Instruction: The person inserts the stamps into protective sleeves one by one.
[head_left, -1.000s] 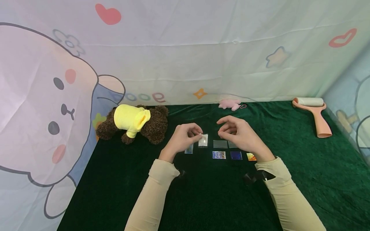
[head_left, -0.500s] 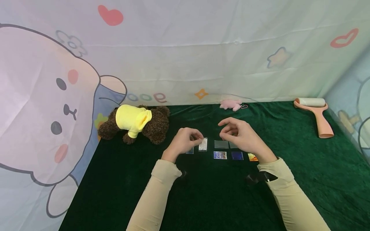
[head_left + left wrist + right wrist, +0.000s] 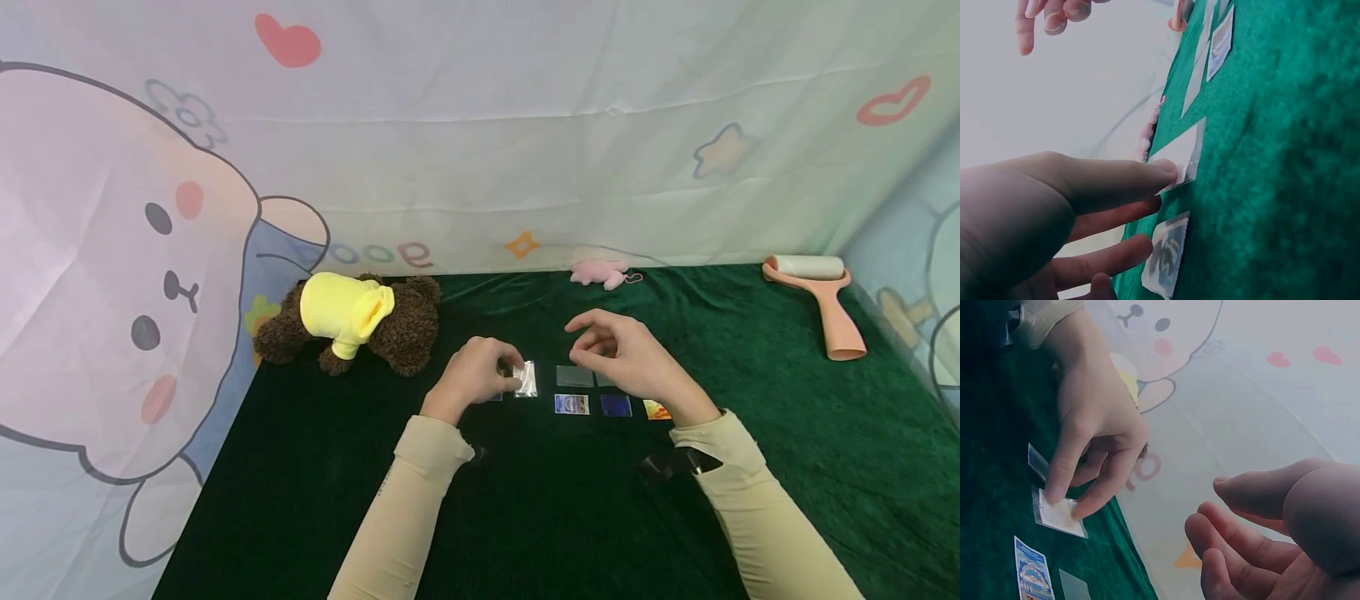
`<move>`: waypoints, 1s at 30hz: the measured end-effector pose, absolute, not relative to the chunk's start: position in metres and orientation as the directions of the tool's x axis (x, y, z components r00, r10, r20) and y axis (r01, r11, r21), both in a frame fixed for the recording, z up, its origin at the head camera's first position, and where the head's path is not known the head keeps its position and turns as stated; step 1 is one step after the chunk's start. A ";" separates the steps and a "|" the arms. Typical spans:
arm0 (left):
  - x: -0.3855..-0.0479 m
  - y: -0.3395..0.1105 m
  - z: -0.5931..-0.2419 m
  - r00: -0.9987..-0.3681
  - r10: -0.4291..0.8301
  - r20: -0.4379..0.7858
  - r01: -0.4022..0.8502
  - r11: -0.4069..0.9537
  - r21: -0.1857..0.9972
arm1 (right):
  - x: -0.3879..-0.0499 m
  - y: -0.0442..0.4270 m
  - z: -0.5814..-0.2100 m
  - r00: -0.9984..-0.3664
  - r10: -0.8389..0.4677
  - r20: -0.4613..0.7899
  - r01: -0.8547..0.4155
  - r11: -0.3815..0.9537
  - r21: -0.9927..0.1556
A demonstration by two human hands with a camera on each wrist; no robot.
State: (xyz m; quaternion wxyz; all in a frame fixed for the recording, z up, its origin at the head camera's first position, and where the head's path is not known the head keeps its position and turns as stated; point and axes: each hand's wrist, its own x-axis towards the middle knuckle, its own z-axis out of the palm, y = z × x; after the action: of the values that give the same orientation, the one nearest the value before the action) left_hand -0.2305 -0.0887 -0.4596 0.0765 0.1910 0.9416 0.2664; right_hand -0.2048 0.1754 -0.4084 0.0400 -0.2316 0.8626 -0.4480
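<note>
**Silvery packet [image 3: 527,385] meets the left hand [image 3: 474,372] on green cloth [image 3: 555,517]**

Take the packet as the centre of the dial, twelve pointing away from the person. The left hand comes in from nine o'clock, its thumb and one fingertip touching the packet a little apart from each other; whether they pinch it or merely press it, I cannot tell. The packet has a clear margin around a whitish middle. At eight o'clock, just beside it, lies a small picture card [image 3: 1165,256], which the left hand partly hides from the head view.

The right hand [image 3: 622,354] hangs in the air between two and three o'clock, well apart from the left, its fingers loosely bent and its thumb clear of them. Below it, around three o'clock, two grey rectangles [image 3: 574,377] lie side by side. In a row nearer the person come a blue-and-white printed card [image 3: 572,404] at four, then a dark blue card [image 3: 617,406] and an orange-yellow card [image 3: 657,410] between three and four, the last partly covered by the right wrist.

Farther off, a brown plush animal [image 3: 416,321] in a yellow top [image 3: 330,304] lies between nine and ten o'clock. One o'clock has a pink toy [image 3: 596,272], close to the patterned backdrop [image 3: 450,167]. Between two and three, well out, rests a peach-handled lint roller [image 3: 832,321].
</note>
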 end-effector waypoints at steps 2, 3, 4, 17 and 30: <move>-0.231 -0.089 -0.460 -0.915 0.401 -0.048 0.319 0.791 0.522 | -0.205 0.175 -0.408 -0.888 -0.437 0.142 -0.368 0.493 -0.788; -0.231 -0.089 -0.461 -0.914 0.402 -0.050 0.320 0.791 0.521 | -0.205 0.176 -0.407 -0.888 -0.437 0.143 -0.370 0.494 -0.787; -0.231 -0.089 -0.461 -0.913 0.405 -0.052 0.322 0.791 0.520 | -0.205 0.176 -0.407 -0.887 -0.438 0.144 -0.371 0.494 -0.786; -0.231 -0.091 -0.462 -0.890 0.451 -0.061 0.346 0.758 0.552 | -0.205 0.179 -0.403 -0.886 -0.442 0.142 -0.373 0.495 -0.785; -0.233 -0.094 -0.458 -0.880 0.474 -0.039 0.347 0.696 0.629 | -0.206 0.185 -0.404 -0.893 -0.430 0.131 -0.369 0.537 -0.759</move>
State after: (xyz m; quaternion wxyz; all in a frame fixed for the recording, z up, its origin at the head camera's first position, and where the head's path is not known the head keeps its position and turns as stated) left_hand -0.2335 -0.0944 -0.4580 0.0995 0.2243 0.9154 0.3192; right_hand -0.2060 0.1849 -0.4036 0.0358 -0.2280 0.8759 -0.4237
